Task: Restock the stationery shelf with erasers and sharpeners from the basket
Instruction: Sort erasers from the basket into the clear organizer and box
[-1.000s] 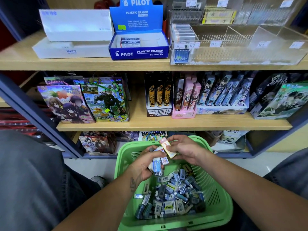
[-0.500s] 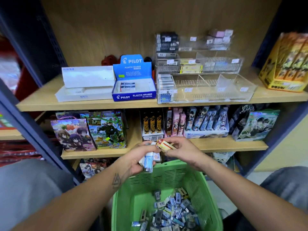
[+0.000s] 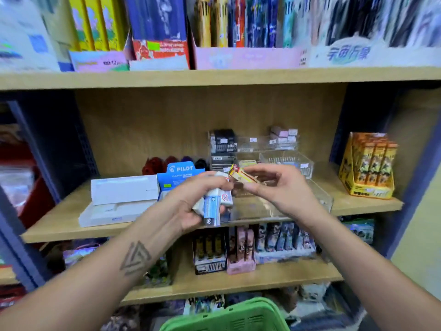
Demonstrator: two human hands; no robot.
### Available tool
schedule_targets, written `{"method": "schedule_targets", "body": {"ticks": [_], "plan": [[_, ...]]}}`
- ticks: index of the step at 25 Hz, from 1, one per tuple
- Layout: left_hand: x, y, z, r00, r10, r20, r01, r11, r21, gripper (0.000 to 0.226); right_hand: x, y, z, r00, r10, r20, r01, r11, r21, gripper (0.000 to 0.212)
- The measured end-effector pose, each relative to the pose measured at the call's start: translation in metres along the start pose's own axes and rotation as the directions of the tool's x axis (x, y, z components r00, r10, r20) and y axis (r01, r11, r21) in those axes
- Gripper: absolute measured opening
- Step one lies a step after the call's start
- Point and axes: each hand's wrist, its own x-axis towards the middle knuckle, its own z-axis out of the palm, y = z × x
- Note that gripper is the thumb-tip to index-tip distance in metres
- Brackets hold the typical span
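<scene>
Gripping a small bundle of erasers with curled fingers, left hand raised at centre before the middle shelf; at least three pieces in the bundle, exact count hard to make out, one in a blue sleeve hanging lowest. Pinching a single yellow-and-red eraser between thumb and fingertips, right hand just at 3 o'clock of the left, remaining fingers loosely spread. Behind both hands, one blue Pilot eraser box partly hidden by the left hand, two white boxes at 9 o'clock of it, clear acrylic bins toward 1 o'clock. Green basket at 6 o'clock, only its rim showing, contents cut off. Top shelf goods blurred.
</scene>
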Motion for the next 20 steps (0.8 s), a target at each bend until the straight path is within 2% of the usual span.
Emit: {"method": "schedule_targets", "body": {"ticks": [2, 4, 6, 8, 13, 16, 20], "plan": [[0.020, 0.031, 0.004, 0.999, 0.025, -0.029, -0.024, 1.000, 0.010, 0.014, 0.031, 0.002, -0.011, 0.999, 0.014, -0.053, -0.020, 0.991, -0.132, 0.028], [0.043, 0.053, 0.005, 0.998, 0.007, -0.058, -0.005, 0.999, 0.034, 0.010, 0.060, 0.009, -0.022, 0.997, 0.035, -0.063, -0.056, 0.931, -0.362, 0.029], [0.062, 0.064, 0.007, 0.995, -0.017, -0.100, 0.022, 0.999, 0.048, 0.010, 0.084, 0.018, -0.031, 0.997, 0.070, -0.029, -0.073, 0.791, -0.608, 0.033], [0.085, 0.073, 0.010, 0.993, -0.043, -0.114, 0.050, 0.997, 0.062, 0.013, 0.110, 0.031, -0.036, 0.994, 0.101, 0.031, -0.044, 0.661, -0.749, 0.034], [0.137, 0.078, 0.012, 0.989, -0.094, -0.115, 0.104, 0.991, 0.088, 0.016, 0.156, 0.047, -0.029, 0.977, 0.156, 0.148, 0.042, 0.533, -0.845, 0.025], [0.156, 0.072, 0.012, 0.986, -0.105, -0.128, 0.118, 0.988, 0.097, 0.015, 0.165, 0.057, -0.022, 0.971, 0.167, 0.170, 0.075, 0.466, -0.882, 0.020], [0.166, 0.059, 0.008, 0.987, -0.140, -0.080, 0.146, 0.986, 0.075, 0.014, 0.166, 0.069, -0.024, 0.975, 0.148, 0.164, 0.069, 0.499, -0.864, 0.019]]}}
